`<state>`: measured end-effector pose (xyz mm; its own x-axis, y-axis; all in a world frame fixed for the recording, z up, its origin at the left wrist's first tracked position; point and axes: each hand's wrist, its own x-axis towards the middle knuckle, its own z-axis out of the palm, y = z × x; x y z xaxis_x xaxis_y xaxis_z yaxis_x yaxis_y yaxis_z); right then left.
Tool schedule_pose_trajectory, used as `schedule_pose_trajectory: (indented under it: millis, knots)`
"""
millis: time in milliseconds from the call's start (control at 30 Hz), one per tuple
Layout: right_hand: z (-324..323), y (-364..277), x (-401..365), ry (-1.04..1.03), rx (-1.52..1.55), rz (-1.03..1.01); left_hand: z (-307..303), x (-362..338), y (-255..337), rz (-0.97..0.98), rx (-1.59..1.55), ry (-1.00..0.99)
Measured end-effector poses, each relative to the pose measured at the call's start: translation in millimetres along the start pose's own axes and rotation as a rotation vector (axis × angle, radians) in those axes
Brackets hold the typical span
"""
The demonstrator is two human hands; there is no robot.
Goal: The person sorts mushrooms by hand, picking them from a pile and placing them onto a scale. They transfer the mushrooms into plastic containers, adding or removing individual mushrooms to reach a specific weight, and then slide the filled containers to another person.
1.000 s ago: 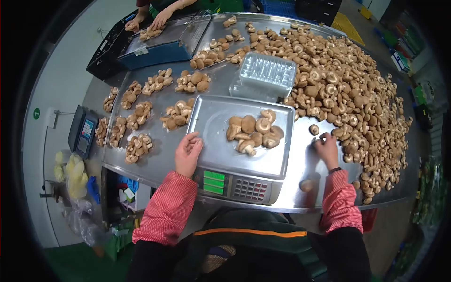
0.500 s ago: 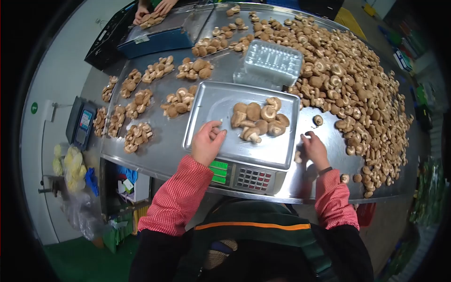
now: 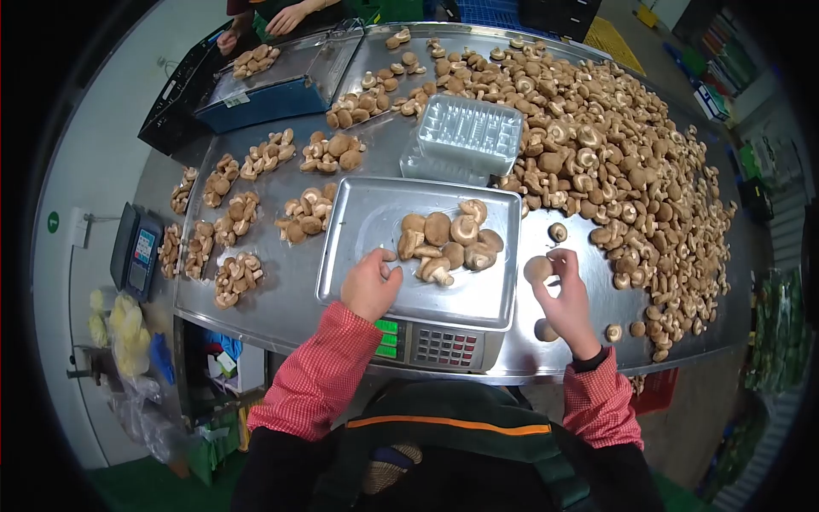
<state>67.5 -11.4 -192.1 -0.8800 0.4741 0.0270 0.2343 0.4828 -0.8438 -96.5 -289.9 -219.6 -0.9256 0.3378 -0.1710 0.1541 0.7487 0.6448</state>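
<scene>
A cluster of shiitake mushrooms (image 3: 450, 242) lies on the steel pan (image 3: 351, 192) of a digital scale. Over the pan's left part is my left hand (image 3: 371, 286), its fingers loosely bent, thumb and forefinger apart with nothing between them. Just right of the pan, my right hand (image 3: 565, 303) pinches a single shiitake mushroom (image 3: 538, 270), its round brown cap facing up. Another loose mushroom (image 3: 558, 232) rests beyond that hand, and one more (image 3: 546, 330) sits below it. Green digits glow on the scale's display (image 3: 387, 339), beside its keypad (image 3: 445, 348).
A large heap of mushrooms (image 3: 631, 162) covers the table's right side. Stacked clear plastic trays (image 3: 469, 135) stand behind the scale. Several portions of mushrooms (image 3: 239, 278) are laid out to the left. Across the table, a co-worker's hands (image 3: 288, 19) are near a blue-sided machine (image 3: 256, 104).
My right hand has taken hold of a mushroom and lifted it beside the pan. My left hand stays over the pan. The co-worker's hands have moved off their mushrooms. The view has shifted slightly.
</scene>
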Motion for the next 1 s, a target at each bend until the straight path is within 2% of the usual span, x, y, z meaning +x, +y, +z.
schedule_pose_trajectory:
  millis: [100, 200, 300, 333, 433, 500, 567, 633, 700, 767, 833, 900, 1000]
  knots:
    - [19.4, -56.3, 27.3, -0.115, 0.054, -0.296, 2.3, -0.8, -0.2, 0.014, -0.004, 0.014]
    - [56.1, -79.1, 52.4, -0.184, -0.192, -0.467, 3.8, -0.4, -5.1, 0.042, -0.033, 0.034]
    - [62.7, -73.2, 56.8, -0.121, -0.362, -0.637, -4.3, -1.8, -3.4, -0.003, -0.085, 0.017]
    - [54.6, -72.4, 54.9, -0.098, -0.310, -0.612, -4.8, -2.1, -6.9, -0.013, -0.113, 0.029]
    - [29.3, -49.2, 52.2, 0.167, -0.272, -0.532, -12.0, -9.1, -21.3, -0.030, -0.216, 0.060]
    - [19.8, -26.8, 47.8, 0.123, -0.181, -0.256, -20.7, -9.1, -29.1, -0.037, -0.292, 0.075]
    - [16.9, -20.6, 37.2, 0.094, -0.188, -0.238, -27.8, -10.7, -30.8, -0.062, -0.367, 0.077]
    - [17.7, -24.7, 20.6, 0.035, -0.224, -0.238, -31.1, -16.5, -23.3, 0.023, -0.315, 0.106]
    - [35.0, -23.3, 4.1, 0.024, -0.204, -0.374, -27.2, -17.7, -13.4, 0.123, -0.291, 0.135]
    - [61.3, -31.6, -6.5, -0.039, -0.253, -0.412, -16.1, -15.6, 0.6, 0.238, -0.299, 0.162]
    - [82.3, -47.5, -5.7, -0.121, -0.405, -0.307, -7.0, -8.9, 10.1, 0.297, -0.242, 0.219]
    - [96.4, -64.7, -0.8, -0.204, -0.433, -0.162, -1.3, -2.7, 14.7, 0.310, -0.203, 0.258]
    - [113.0, -58.6, -0.5, -0.175, -0.259, -0.188, 1.0, 3.8, 17.0, 0.232, -0.202, 0.269]
